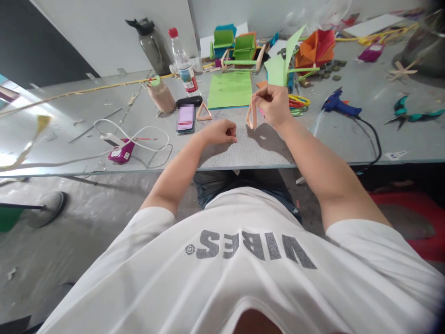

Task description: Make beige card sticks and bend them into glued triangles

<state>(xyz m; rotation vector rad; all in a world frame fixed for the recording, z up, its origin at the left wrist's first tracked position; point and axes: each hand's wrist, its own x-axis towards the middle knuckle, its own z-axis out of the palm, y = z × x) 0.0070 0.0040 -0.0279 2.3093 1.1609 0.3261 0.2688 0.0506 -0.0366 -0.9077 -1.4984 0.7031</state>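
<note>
Pinched in my right hand [273, 104] is a small triangular wooden frame [251, 119], held upright just above the table. My left hand [223, 131] rests near the table's front, its fingers curled together; whether anything is in them is hidden. Left of that hand lies a second wooden triangle [204, 112], beside a phone [185, 118] with a lit screen. A sheet of green paper [230, 89] lies flat beyond both hands. Colored strips [299, 103] lie partly behind my right wrist.
A blue glue gun [342, 104] with a black cord and teal-handled pliers [413, 113] lie to the right. At the left stand a plastic bottle [184, 65], a grey bottle [153, 48] and a jar [162, 96]. Folded paper pieces [314, 48] sit at the back.
</note>
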